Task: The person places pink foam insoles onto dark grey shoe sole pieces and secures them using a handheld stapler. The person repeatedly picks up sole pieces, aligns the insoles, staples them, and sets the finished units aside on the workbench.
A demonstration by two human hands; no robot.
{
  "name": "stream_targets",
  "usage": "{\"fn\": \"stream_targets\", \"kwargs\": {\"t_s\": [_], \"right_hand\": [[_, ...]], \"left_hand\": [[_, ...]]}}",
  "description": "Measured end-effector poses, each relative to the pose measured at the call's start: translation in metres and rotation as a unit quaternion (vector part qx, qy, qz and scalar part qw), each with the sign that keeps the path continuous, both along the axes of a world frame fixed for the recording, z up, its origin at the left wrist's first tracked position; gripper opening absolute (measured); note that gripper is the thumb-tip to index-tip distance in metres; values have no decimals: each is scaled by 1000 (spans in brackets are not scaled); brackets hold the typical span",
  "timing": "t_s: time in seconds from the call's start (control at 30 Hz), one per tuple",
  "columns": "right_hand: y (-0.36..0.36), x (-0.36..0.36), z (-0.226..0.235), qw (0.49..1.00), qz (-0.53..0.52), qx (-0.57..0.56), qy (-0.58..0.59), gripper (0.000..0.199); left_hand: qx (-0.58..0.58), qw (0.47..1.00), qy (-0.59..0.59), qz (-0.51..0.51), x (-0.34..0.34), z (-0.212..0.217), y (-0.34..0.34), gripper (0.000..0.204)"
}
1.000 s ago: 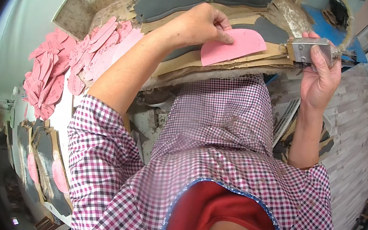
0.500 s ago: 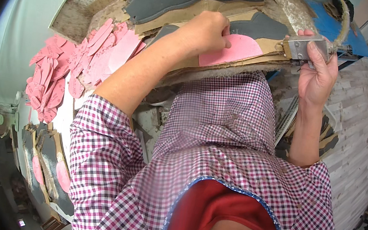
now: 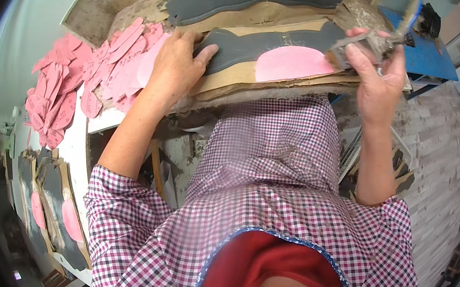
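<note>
The left hand (image 3: 177, 67) lies flat, fingers spread, pinning the brown cardboard sheet (image 3: 238, 75) so it cannot shift. The pink oval foam insole (image 3: 291, 64) rests on it. The right hand (image 3: 377, 75) is closed around a grey metal hand tool (image 3: 363, 44), raised clear.

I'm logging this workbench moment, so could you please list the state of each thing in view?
Left hand: flat, pressing the cardboard beside the dark grey sheet.
Right hand: raised, gripping a worn grey brush by its handle.
Pink oval sole piece: lying flat on the dark grey sheet.
Brown cardboard boards: stacked, edges overhanging the bench.
Loose pink insole cut-outs: heaped, overlapping, left of the left hand.
</note>
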State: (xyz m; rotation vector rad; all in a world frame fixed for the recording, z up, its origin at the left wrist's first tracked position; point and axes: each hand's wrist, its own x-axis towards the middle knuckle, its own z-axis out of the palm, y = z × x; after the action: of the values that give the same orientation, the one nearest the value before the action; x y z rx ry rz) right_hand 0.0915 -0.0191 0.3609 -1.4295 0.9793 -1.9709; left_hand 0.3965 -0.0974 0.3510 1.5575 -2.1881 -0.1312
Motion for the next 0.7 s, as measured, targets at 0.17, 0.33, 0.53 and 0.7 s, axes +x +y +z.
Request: {"fn": "stream_targets", "kwargs": {"t_s": [0.17, 0.33, 0.53, 0.7], "right_hand": [[-13, 61, 3, 996, 87, -10, 23, 42], [-14, 75, 6, 994, 96, 1, 55, 39], [-5, 7, 3, 999, 0, 26, 47, 37], [-2, -26, 8, 999, -29, 19, 5, 38]], "left_hand": [[122, 990, 65, 9, 6, 10, 3, 53], [164, 974, 156, -29, 7, 13, -1, 58], [137, 978, 148, -48, 8, 2, -3, 59], [10, 994, 102, -30, -2, 2, 13, 47]]}}
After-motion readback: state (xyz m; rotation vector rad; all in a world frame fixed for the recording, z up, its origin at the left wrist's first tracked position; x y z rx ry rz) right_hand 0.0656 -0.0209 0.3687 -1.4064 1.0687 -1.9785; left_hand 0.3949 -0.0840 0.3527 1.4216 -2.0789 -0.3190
